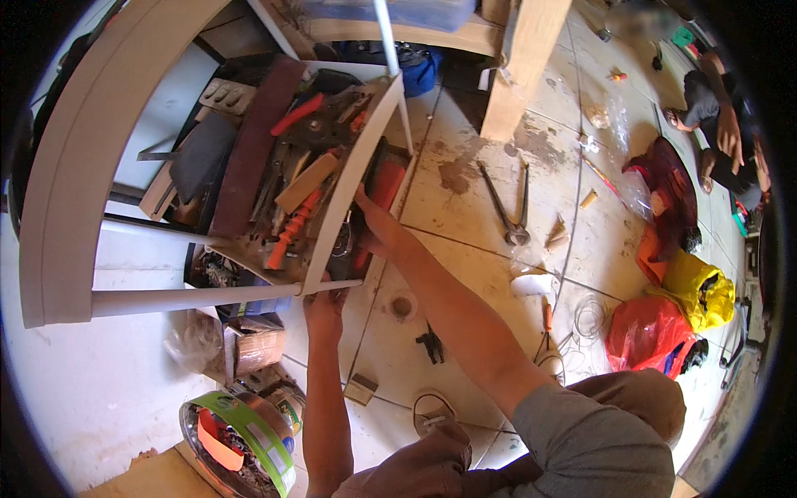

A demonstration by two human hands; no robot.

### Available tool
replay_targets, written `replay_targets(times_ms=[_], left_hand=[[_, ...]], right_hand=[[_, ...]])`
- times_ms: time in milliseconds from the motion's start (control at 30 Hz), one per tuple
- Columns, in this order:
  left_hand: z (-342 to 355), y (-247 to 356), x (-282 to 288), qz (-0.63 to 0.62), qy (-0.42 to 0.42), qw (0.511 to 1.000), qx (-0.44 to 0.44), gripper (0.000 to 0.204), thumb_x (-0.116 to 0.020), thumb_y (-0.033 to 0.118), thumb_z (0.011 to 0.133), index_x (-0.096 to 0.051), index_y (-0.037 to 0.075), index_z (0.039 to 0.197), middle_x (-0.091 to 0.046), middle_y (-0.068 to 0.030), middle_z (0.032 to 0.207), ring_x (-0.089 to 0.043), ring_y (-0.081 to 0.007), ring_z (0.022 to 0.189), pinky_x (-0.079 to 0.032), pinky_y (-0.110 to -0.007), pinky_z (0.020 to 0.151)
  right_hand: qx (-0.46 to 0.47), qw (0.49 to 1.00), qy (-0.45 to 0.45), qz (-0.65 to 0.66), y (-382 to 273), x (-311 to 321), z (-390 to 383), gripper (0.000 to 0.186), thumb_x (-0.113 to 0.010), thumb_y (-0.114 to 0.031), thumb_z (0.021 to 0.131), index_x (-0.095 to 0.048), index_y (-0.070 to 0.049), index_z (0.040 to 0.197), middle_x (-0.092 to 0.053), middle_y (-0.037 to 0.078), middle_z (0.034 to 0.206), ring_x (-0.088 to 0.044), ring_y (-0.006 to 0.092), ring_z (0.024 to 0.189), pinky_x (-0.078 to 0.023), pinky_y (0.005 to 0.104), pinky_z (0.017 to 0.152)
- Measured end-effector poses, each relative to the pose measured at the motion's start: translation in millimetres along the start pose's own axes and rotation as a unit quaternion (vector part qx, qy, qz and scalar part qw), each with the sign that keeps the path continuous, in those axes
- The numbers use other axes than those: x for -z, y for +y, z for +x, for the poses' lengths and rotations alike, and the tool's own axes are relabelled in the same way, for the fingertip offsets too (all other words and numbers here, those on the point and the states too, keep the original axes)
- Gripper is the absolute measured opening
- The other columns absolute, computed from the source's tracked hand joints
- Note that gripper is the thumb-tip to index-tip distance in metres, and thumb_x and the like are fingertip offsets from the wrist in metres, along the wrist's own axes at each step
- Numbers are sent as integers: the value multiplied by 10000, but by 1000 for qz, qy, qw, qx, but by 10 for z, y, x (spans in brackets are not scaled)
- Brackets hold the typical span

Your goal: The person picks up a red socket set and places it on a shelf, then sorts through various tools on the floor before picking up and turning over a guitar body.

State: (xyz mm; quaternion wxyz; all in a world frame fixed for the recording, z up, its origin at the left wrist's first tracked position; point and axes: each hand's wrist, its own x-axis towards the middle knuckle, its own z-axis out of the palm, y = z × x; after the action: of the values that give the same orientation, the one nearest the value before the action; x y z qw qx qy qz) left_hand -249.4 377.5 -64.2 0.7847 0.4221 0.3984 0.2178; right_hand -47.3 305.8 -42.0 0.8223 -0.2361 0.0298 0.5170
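A pale shelf rack (pixel 349 191) stands at the left, its tray filled with tools. Among them lie a screwdriver with an orange handle (pixel 295 230), a wooden block (pixel 307 183) and a red handle (pixel 297 114). My right hand (pixel 371 228) reaches past the tray's right edge into the level below, beside a long red object (pixel 385 195). Its fingers are mostly hidden by the rack. My left hand (pixel 324 305) is raised to the rack's near corner, just under a white tube (pixel 199 299). The rack hides its fingertips, so what it grips does not show.
Pincers with long handles (pixel 510 216) lie on the tiled floor, near a screwdriver (pixel 547 315) and looped wire (pixel 589 319). Red (pixel 647 332) and yellow bags (pixel 697 286) sit at the right. Another person's hand (pixel 729 137) shows beyond. A round tin (pixel 274 448) stands near left.
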Motion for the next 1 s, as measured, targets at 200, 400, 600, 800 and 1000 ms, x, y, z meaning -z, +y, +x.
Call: replay_targets(times_ms=[200,400,600,800,1000], left_hand=[[155,-70,-10,0,-33,999,0,425,-704,253,972,-554,41,1309,-637,-86,1196,-665,-208,1037,-607,-360,852],[208,-206,30,20,-32,999,-8,405,-695,242,979,-559,10,1283,-655,-101,1157,-682,-228,998,-606,-373,866],[-43,-97,-1,134,23,991,-16,268,-647,211,998,-610,6,1167,-667,-107,1104,-690,-201,895,-575,-306,755],[-813,-547,71,239,46,962,-124,207,-678,194,970,-631,6,1041,-662,-68,915,-650,-149,818,-529,-291,727],[-1150,-673,-168,311,24,941,-134,195,-666,154,957,-646,-16,1051,-678,-69,892,-635,-141,797,-505,-283,736]], right_hand=[[45,988,136,-50,-130,130,-75,500,-676,-426,970,-599,-22,1255,-700,108,1129,-706,239,947,-598,426,874],[-41,881,182,-436,-596,332,-537,552,-702,-446,935,-676,85,1083,-725,190,966,-730,284,764,-644,406,677],[132,862,246,-423,-1440,1321,-1311,380,-671,-340,969,-667,-2,1141,-708,95,896,-680,191,755,-587,329,707],[200,626,410,-632,-1434,1506,-1735,372,-717,-347,837,-768,-10,983,-755,162,849,-732,296,791,-557,404,745],[-90,538,114,-830,-677,1029,-1701,450,-743,-417,791,-757,0,961,-742,222,939,-723,370,911,-566,457,811]])
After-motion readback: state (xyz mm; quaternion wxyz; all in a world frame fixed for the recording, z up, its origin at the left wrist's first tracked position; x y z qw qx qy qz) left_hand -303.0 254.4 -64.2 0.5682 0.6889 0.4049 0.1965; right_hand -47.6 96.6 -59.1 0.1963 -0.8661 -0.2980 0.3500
